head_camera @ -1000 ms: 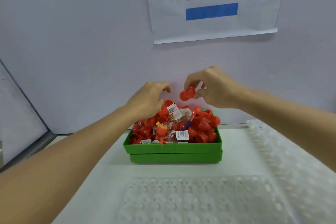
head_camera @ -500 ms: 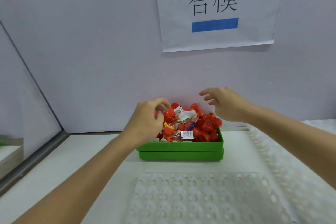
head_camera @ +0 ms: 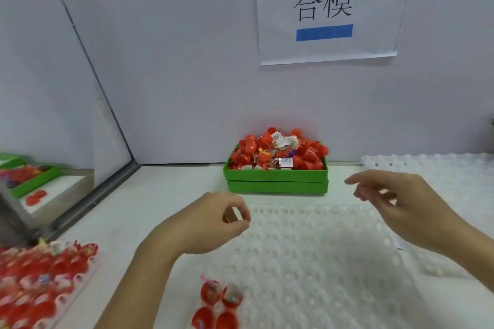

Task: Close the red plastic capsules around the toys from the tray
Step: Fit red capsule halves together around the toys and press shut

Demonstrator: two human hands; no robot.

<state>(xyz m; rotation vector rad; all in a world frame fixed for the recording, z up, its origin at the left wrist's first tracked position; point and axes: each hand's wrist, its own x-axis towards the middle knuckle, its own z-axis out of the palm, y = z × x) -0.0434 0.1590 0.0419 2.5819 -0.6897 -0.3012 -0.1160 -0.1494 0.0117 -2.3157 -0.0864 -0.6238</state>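
Note:
A green tray stands against the back wall, heaped with red capsule halves and bagged toys. My left hand hovers in front of it over the left edge of a clear blister sheet. Its fingers are curled, thumb tip meeting forefinger, and nothing shows between them. My right hand hangs above the sheet's right side with relaxed, spread fingers and holds nothing. Several open red capsules with toys inside sit in the sheet's near left corner.
At the near left a tray of red capsules with toys is blurred. A second clear blister sheet lies at the right. A side panel with a metal rail closes off the left; beyond it lies another green tray. A paper sign hangs on the wall.
Both hands have pulled back from the green tray toward me and lowered over the blister sheet. The red capsule my right hand held a second ago is gone from it. The view has widened.

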